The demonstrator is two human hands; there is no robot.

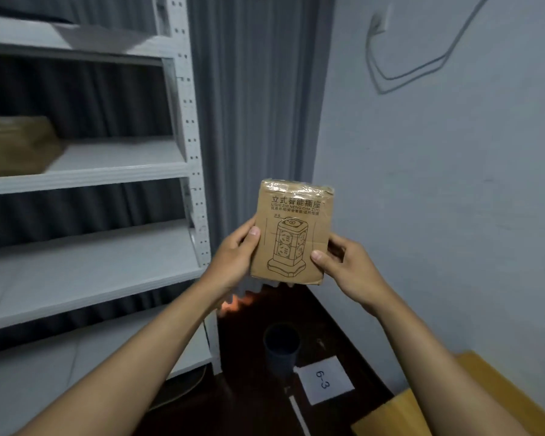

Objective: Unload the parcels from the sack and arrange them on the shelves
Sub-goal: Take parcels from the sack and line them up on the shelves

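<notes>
Right now the parcel [293, 231], a small flat cardboard box printed with a line drawing of a tower socket and sealed with glossy tape along its top edge, is held upright in the air just right of the white shelving unit [189, 143], about level with the shelf second from the bottom. The left hand [233, 256] grips its lower left edge with the thumb laid on the printed face, and the right hand [343, 262] clamps the lower right edge the same way, fingers curled behind. It looks light, since both hands carry it by the edges alone, and the board seems stiff enough to keep its shape, though the corners look slightly worn. The tape would probably be slick, so the bare cardboard sides are the better hold. Another brown parcel [16, 146] sits on a higher shelf, well left of the upright.
</notes>
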